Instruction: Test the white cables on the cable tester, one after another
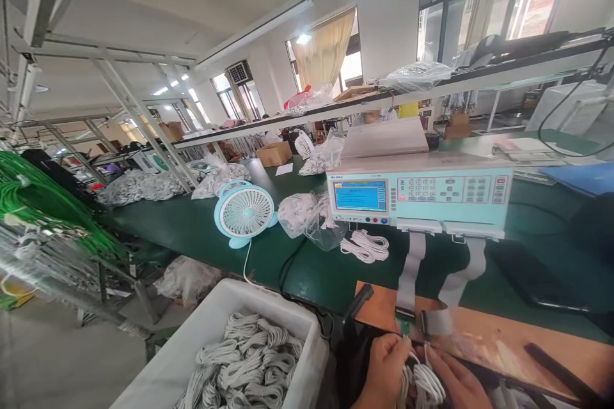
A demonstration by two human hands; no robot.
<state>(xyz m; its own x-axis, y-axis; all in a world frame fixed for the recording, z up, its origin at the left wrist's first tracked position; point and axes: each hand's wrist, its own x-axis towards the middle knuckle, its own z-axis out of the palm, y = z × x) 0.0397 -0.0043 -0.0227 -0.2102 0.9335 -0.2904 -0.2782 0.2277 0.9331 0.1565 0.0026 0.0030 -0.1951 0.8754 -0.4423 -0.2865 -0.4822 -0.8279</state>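
A coiled white cable (428,385) hangs between my two hands at the lower right. My left hand (384,367) is closed in a pinch on one end of it, just below a small green circuit board (404,326). My right hand (453,378) pinches another part of the cable close by. Whether the cable end sits in the board's socket, I cannot tell. The board lies at the edge of an orange-brown wooden panel (484,332). Grey ribbon cables (413,262) run from there up to a pale turquoise tester (451,204) with a lit blue screen.
At the lower left a white bin (158,374) holds several coiled cables (259,358). The green table (307,271) bears a small turquoise fan (247,212), plastic bags (300,214), a loose white cable bundle (364,246) and a dark phone-like object (537,278). Green cables (43,198) hang at left.
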